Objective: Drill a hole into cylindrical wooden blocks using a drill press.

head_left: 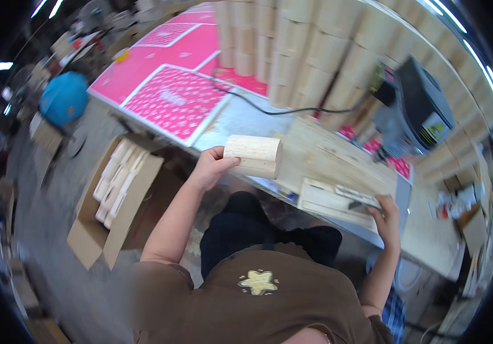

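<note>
Here, seen from the head camera, the left hand (211, 166) is closed around the left end of a pale wooden block (254, 155), thumb on top and fingers beneath. The block hangs in the air above the near edge of the workbench (429, 241), its long axis running left to right, and its rounded free end points right toward the wooden jig (338, 192). The right hand (386, 218) rests on the near right corner of that jig with fingers curled over its edge; whether it truly clamps it I cannot tell. Far left on the bench lie flat pink printed sheets (175, 100) with white borders. Behind them rise stacked pale wooden cylinders (309, 46). An open cardboard box (112, 195) of pale pieces stands on the floor at the left. A dark machine (424, 109) bearing a yellow triangular label stands at the right.
</note>
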### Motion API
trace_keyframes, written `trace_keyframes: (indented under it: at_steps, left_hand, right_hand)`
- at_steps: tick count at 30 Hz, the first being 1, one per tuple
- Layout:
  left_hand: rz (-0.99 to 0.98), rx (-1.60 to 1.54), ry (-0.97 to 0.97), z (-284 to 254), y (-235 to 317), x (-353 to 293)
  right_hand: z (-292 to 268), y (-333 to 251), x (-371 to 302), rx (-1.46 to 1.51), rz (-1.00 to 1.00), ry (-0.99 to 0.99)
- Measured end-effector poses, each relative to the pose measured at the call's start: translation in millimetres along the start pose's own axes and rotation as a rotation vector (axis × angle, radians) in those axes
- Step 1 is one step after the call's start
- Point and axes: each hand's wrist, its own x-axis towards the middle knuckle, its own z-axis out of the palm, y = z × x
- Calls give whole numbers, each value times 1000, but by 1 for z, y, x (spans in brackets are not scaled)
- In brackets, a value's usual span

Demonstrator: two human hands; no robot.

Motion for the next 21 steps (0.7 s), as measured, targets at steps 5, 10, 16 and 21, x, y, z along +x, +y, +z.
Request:
trace_keyframes:
  at_steps: [5,10,16,21]
  left_hand:
    - [40,-291,373,-47,-16,-66]
    - [121,-269,804,-101,-31,-127]
    - [235,-87,1437,-197,-31,-203]
    - [146,278,1841,-312,-50,-278]
  right_hand:
    - [11,3,-7,3,9,-14]
    - [13,25,-16,-33,-49,18]
    - [15,28,-11,151,159,-56]
    - [12,45,-12,41,176,-44]
